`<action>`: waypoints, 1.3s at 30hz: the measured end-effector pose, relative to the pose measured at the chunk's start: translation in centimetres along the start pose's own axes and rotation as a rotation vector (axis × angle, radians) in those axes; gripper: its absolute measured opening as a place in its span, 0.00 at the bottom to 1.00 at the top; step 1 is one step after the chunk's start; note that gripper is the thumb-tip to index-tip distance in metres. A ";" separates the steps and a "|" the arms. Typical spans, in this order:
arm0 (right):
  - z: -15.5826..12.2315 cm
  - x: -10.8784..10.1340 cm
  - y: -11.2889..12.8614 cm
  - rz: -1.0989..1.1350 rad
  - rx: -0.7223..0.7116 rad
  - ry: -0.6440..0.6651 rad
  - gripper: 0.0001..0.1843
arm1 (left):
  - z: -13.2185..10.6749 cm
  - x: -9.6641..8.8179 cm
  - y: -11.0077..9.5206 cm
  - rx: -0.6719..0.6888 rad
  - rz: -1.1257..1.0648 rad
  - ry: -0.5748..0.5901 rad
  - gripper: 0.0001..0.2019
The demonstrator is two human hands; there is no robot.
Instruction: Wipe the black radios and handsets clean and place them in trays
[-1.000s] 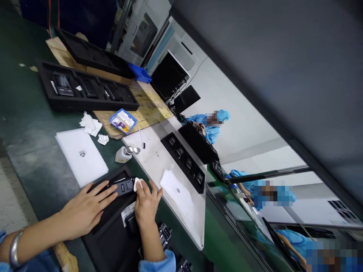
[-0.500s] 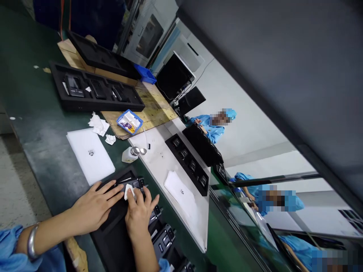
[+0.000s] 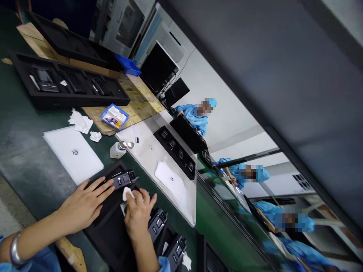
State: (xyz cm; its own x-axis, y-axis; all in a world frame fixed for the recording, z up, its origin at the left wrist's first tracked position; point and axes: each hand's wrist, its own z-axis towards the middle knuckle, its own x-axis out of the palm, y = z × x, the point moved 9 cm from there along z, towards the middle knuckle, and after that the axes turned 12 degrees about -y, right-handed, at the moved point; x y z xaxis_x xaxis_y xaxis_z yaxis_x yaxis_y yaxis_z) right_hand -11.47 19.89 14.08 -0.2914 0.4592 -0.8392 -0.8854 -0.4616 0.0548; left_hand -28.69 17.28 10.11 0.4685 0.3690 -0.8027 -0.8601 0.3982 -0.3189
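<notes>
My left hand [image 3: 85,204] lies flat with its fingers stretched out, fingertips resting on a black handheld device [image 3: 123,180] that looks like a two-way radio with a stubby knob at its end. My right hand [image 3: 138,213] pinches a crumpled white tissue [image 3: 127,193] just below that device. Under both hands is a black foam tray [image 3: 109,241]. More such devices sit in it, including another black device [image 3: 157,223] beside my right wrist and a third device [image 3: 175,251] nearer me. Whatever lies directly beneath my right palm is mostly hidden.
White sheets [image 3: 72,156] lie left on the green table, near crumpled tissues [image 3: 81,121]. A white pump bottle [image 3: 117,151] stands ahead, beyond it a small blue basket [image 3: 124,122]. A foam tray with devices [image 3: 76,102] sits far left. Co-workers [image 3: 195,122] sit across.
The camera view has shifted, so the scene sits further left. My right hand with the tissue has come off the top device to just below it, leaving that device's face uncovered.
</notes>
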 end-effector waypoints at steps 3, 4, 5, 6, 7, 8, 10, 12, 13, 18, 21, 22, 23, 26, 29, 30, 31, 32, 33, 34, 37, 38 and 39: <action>-1.9 -3.9 -5.4 -0.075 0.177 -0.167 0.19 | 0.1 0.1 -0.2 0.005 -0.012 -0.022 0.29; -2.4 -4.8 -7.0 -0.078 0.231 -0.211 0.19 | 0.2 0.1 -0.6 -0.005 -0.025 -0.038 0.27; -2.7 -5.3 -8.2 -0.060 0.274 -0.236 0.18 | 0.4 0.0 -1.5 -0.012 -0.047 -0.053 0.25; -2.8 -5.4 -9.1 -0.027 0.309 -0.242 0.17 | 0.6 0.1 -2.7 -0.003 -0.080 -0.060 0.24; -2.8 -5.1 -9.6 0.012 0.337 -0.235 0.16 | 0.8 0.3 -4.4 0.025 -0.123 -0.055 0.23; -2.5 -4.6 -9.8 0.047 0.361 -0.222 0.14 | 0.9 0.6 -6.4 0.074 -0.173 -0.036 0.22; -1.7 -3.3 -9.5 0.081 0.413 -0.183 0.12 | 0.7 1.7 -10.4 0.202 -0.262 0.033 0.22; -0.6 -2.1 -8.8 0.082 0.462 -0.121 0.10 | 0.2 3.0 -13.1 0.303 -0.299 0.115 0.23; -0.2 -1.6 -8.5 0.076 0.477 -0.084 0.10 | -0.1 3.7 -13.8 0.322 -0.300 0.149 0.23; -0.2 -1.2 -9.0 0.057 0.523 0.051 0.09 | -0.6 5.0 -13.7 0.299 -0.317 0.208 0.25; -1.5 -1.9 -11.1 0.057 0.594 0.089 0.08 | -0.6 4.9 -13.6 0.283 -0.336 0.210 0.27; -1.8 -2.1 -11.8 0.054 0.621 0.095 0.08 | -0.7 4.9 -13.6 0.282 -0.334 0.216 0.28; -2.0 -2.3 -12.2 0.049 0.643 0.095 0.08 | -0.7 4.9 -13.6 0.284 -0.331 0.222 0.29; -1.0 -2.3 -11.6 0.060 0.624 0.075 0.09 | -0.7 5.0 -13.8 0.291 -0.327 0.232 0.29; 1.0 -1.2 -9.2 0.083 0.533 0.100 0.09 | -0.5 5.0 -13.8 0.296 -0.338 0.238 0.26; 1.5 -0.8 -8.7 0.082 0.521 0.123 0.09 | -0.5 5.0 -13.8 0.294 -0.341 0.241 0.25; 1.7 -0.5 -8.5 0.077 0.526 0.143 0.09 | -0.4 5.0 -13.8 0.290 -0.344 0.244 0.26; 1.7 -0.4 -8.6 0.069 0.542 0.161 0.09 | -0.3 4.9 -13.8 0.287 -0.349 0.249 0.27; 1.4 -0.4 -9.1 0.060 0.566 0.173 0.09 | -0.3 4.9 -13.7 0.282 -0.354 0.255 0.27; 1.0 -0.6 -9.7 0.050 0.591 0.181 0.09 | -0.3 4.9 -13.8 0.280 -0.361 0.265 0.28; -1.0 -1.9 -12.0 -0.005 0.662 0.189 0.09 | -0.5 5.0 -13.8 0.273 -0.366 0.289 0.29; -1.8 -2.5 -12.6 -0.017 0.686 0.182 0.08 | -0.5 5.0 -13.7 0.269 -0.365 0.287 0.29; -2.5 -3.0 -12.8 -0.017 0.706 0.163 0.08 | -0.6 5.0 -13.6 0.265 -0.365 0.277 0.29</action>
State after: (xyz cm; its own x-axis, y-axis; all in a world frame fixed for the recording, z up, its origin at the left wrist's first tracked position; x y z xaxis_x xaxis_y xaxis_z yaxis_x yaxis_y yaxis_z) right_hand 1.68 22.56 14.60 -0.2664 0.3174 -0.9101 -0.9282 0.1700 0.3310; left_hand -14.74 13.23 10.18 0.6260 -0.0551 -0.7779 -0.5538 0.6709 -0.4932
